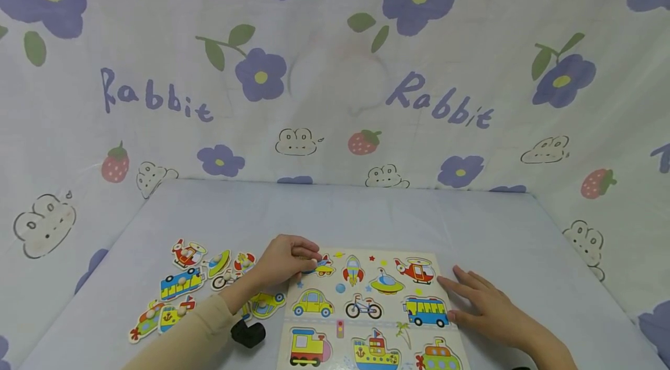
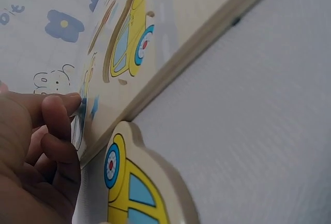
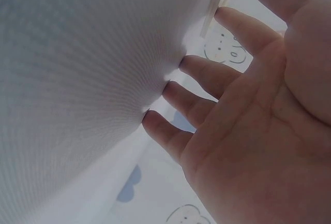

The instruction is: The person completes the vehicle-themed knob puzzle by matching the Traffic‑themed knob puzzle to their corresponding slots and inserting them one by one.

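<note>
A wooden puzzle board [image 1: 361, 323] printed with vehicles lies on the table. At its top left corner my left hand [image 1: 285, 259] pinches the airplane puzzle piece [image 1: 325, 266] with thumb and finger; the hand covers part of it. The left wrist view shows these fingertips right at the board's face, above a yellow car piece [image 2: 137, 198] by the board's edge. My right hand [image 1: 484, 303] is spread along the board's right side. One fingertip meets the board's edge and the others press on the tablecloth in the right wrist view.
Left of the board lie several loose pieces, among them a helicopter [image 1: 188, 254], a bus [image 1: 181, 284], a ship [image 1: 175, 315] and a submarine [image 1: 148, 322]. A black wrist strap [image 1: 248, 334] shows by the left sleeve. Behind the table hangs a patterned curtain [image 1: 335, 96].
</note>
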`<act>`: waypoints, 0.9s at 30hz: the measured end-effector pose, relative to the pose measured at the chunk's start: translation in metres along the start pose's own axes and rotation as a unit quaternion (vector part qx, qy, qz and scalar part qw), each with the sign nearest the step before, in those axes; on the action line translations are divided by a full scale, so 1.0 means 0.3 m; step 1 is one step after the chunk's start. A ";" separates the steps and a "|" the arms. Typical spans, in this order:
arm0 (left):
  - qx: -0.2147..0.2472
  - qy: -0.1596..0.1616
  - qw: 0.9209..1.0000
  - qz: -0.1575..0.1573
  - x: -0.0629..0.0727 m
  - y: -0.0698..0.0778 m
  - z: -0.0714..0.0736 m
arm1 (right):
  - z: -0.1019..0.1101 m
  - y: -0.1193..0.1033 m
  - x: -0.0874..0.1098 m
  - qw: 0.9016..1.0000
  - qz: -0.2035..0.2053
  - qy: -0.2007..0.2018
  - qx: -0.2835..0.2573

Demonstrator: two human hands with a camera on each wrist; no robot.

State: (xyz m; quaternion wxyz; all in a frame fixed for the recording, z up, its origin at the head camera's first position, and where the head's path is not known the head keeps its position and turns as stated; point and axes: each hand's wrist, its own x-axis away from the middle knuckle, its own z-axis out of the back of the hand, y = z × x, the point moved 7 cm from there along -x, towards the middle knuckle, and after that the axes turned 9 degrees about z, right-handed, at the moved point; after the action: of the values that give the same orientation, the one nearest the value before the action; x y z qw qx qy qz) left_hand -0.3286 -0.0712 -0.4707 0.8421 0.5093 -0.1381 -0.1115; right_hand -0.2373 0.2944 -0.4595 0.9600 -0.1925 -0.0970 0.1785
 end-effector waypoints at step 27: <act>0.012 0.049 0.999 0.013 0.029 -0.003 -0.011 | 0.000 -0.004 0.001 1.000 0.011 -0.001 0.001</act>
State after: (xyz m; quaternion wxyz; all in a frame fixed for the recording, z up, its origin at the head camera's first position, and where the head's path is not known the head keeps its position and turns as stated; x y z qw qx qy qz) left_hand -0.3195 -0.0717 -0.4718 0.8432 0.5222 -0.1049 -0.0735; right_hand -0.2368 0.2934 -0.4590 0.9581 -0.1923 -0.0957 0.1894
